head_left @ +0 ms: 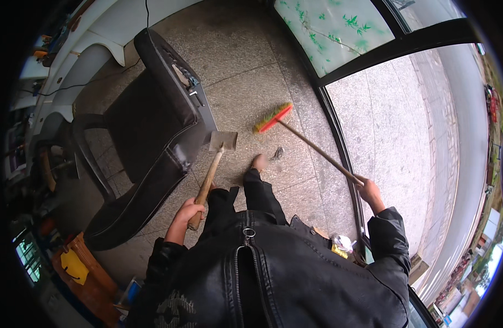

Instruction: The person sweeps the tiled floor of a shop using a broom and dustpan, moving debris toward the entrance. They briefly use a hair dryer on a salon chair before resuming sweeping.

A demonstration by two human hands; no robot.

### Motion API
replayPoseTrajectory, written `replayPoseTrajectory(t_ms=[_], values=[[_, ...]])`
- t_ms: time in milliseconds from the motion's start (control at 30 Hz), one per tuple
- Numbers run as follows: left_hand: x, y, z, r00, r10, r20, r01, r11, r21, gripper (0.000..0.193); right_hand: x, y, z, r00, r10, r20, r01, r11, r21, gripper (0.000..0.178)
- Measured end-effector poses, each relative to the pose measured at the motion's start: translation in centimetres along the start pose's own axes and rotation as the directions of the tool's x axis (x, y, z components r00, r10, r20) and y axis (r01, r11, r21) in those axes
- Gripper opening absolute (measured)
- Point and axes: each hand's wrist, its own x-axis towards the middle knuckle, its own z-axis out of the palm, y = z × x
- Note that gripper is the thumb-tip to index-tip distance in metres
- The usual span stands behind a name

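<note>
My left hand (189, 212) is closed round the wooden handle of a small shovel (223, 141). Its flat metal blade is low at the floor, close beside the dark seat. In my right hand (370, 193) is the end of a long stick belonging to a broom (276, 118). The broom's red head with yellow-green bristles rests tilted on the floor, ahead and to the right of the shovel blade. A small dark clump of debris (279, 153) lies on the floor beside my foot (259, 162), between the two tools.
A large dark upholstered seat (147, 104) with a metal side takes up the left. A black door frame (333, 126) and a panel with green leaves (333, 30) stand right. Crumpled packaging (343, 246) lies by the frame. Wooden furniture (87, 279) is lower left.
</note>
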Motion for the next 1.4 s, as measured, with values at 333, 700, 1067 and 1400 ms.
replayPoseTrajectory(t_ms=[333,700,1067,1400], values=[[0.0,1.5,1.8,0.999,0.021,0.039,-0.022,0.999,0.049,0.03,15.9,-8.6,4.5,0.99,0.018,-0.14,0.033,0.935,0.353,0.029],[-0.1,-3.6,-1.4,0.996,0.007,0.087,-0.024,0.98,0.2,0.035,-15.7,-0.6,24.5,0.895,0.403,0.194,-0.441,0.726,0.527,0.041],[-2.6,-12.2,-5.1,0.988,-0.004,0.151,-0.043,0.951,0.308,0.034,-20.9,-2.3,30.0,0.966,0.257,-0.008,-0.219,0.841,0.495,0.037],[-3.1,-20.8,-4.6,0.982,0.0,0.191,-0.102,0.848,0.52,0.046,-22.8,1.2,27.0,0.983,0.185,0.02,-0.185,0.982,0.029,0.038]])
